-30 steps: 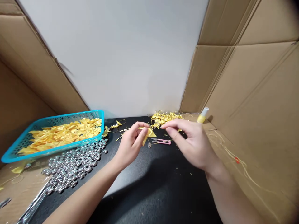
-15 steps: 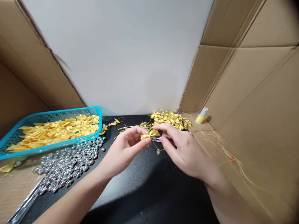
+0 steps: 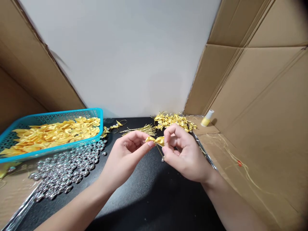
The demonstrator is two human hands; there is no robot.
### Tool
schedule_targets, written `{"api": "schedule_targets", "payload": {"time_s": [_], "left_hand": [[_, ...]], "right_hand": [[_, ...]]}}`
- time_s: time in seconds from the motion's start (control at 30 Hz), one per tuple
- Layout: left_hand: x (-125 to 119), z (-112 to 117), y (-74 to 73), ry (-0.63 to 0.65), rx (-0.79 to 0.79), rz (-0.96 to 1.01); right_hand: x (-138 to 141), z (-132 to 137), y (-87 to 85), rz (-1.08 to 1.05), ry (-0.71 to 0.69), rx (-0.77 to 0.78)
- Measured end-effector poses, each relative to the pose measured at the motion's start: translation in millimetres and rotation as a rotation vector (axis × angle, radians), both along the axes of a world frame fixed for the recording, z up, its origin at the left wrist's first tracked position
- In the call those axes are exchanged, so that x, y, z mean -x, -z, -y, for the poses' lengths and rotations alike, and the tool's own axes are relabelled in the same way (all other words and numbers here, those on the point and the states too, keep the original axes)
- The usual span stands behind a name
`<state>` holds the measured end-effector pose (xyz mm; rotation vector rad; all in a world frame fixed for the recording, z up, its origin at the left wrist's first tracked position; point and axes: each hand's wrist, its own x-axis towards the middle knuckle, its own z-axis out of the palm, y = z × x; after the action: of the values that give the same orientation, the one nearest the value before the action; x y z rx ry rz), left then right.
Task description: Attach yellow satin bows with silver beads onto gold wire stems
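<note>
A small yellow satin bow (image 3: 156, 140) is pinched between both hands above the black table (image 3: 149, 199). My left hand (image 3: 125, 157) grips its left end with thumb and forefinger. My right hand (image 3: 185, 154) is curled on its right end. A thin gold wire with a small silver bell (image 3: 163, 158) hangs below the bow, between the hands.
A teal basket (image 3: 48, 150) of yellow bows stands at the left, with a heap of silver bells (image 3: 64, 166) in front of it. Gold wires (image 3: 141, 129) and finished bows (image 3: 174, 121) lie at the back. A small yellow bottle (image 3: 207, 118) lies by the cardboard wall on the right.
My right hand has come in from the right and closed on the bow. Both hands have drawn nearer together, and the pink snips are now hidden behind them.
</note>
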<state>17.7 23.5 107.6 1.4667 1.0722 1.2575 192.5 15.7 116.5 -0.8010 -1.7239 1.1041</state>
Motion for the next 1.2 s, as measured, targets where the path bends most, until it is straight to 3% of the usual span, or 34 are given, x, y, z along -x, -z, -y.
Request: {"api": "schedule_targets", "payload": {"time_s": [0.73, 1.2], "left_hand": [[-2.2, 7.6, -0.5, -0.047, -0.11, -0.042], [-3.3, 9.6, 1.2, -0.088, -0.211, -0.089]], "right_hand": [[3.1, -0.3, 4.6, -0.051, 0.017, 0.021], [4.0, 0.7, 3.7, -0.023, 0.026, -0.048]]}}
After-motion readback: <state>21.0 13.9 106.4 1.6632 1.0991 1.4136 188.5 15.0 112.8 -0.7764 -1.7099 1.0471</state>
